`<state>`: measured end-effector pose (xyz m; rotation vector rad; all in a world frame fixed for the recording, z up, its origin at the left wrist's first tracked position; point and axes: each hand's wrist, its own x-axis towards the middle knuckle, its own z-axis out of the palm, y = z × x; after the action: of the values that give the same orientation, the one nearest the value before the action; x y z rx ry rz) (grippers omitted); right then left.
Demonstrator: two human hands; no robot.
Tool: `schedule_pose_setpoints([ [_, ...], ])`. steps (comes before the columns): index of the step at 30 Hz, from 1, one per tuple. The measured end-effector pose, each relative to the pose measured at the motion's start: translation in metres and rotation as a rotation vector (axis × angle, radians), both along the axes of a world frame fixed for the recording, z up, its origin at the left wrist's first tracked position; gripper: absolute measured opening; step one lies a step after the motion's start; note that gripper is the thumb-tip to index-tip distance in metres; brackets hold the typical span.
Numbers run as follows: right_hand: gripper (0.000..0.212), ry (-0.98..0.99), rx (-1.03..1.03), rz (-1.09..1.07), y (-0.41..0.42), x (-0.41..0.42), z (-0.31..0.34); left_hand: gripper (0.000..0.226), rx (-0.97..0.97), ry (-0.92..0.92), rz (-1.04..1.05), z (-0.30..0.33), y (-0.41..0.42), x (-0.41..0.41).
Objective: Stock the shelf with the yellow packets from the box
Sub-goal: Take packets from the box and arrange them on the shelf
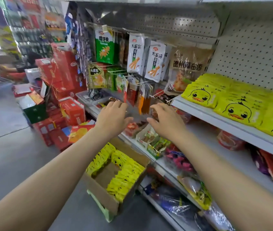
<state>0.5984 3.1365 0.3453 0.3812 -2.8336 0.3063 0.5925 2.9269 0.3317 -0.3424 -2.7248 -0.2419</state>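
Yellow duck-face packets (242, 104) lie stacked in rows on the upper white shelf (215, 115) at the right. More yellow packets (125, 174) stand along the walls of an open cardboard box (102, 195) below, on a pale green stool, with a bare gap in the box's middle. My left hand (112, 117) and my right hand (164, 120) are stretched out side by side above the box, in front of the hanging snacks. Both have relaxed, spread fingers and hold nothing.
Hanging snack bags (137, 55) fill pegs on the pegboard ahead. Lower shelves (165, 164) carry mixed snack packs. Red gift cartons (62, 90) are piled on the floor at the left. Grey floor (7, 155) stretches out left of the box.
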Motion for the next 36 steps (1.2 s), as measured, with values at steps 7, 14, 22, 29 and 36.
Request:
schedule_pose_setpoints([
  [7, 0.054, -0.110, 0.003, 0.100, -0.055, -0.078, -0.043, 0.051, -0.007, -0.119, 0.098, -0.045, -0.051, -0.053],
  [14, 0.050, -0.290, 0.032, 0.153, -0.098, -0.183, -0.120, 0.048, 0.011, -0.291, 0.158, -0.114, -0.088, -0.141],
  [22, 0.048, -0.664, -0.029, 0.100, -0.119, -0.248, -0.256, 0.053, 0.069, -0.658, 0.150, -0.248, -0.108, -0.209],
  [29, 0.046, -0.941, -0.049, -0.045, -0.118, -0.252, -0.385, 0.054, 0.144, -0.924, 0.026, -0.373, -0.113, -0.255],
  [36, 0.046, -0.928, -0.173, -0.201, -0.130, -0.267, -0.460, 0.058, 0.209, -1.016, -0.096, -0.466, -0.105, -0.300],
])
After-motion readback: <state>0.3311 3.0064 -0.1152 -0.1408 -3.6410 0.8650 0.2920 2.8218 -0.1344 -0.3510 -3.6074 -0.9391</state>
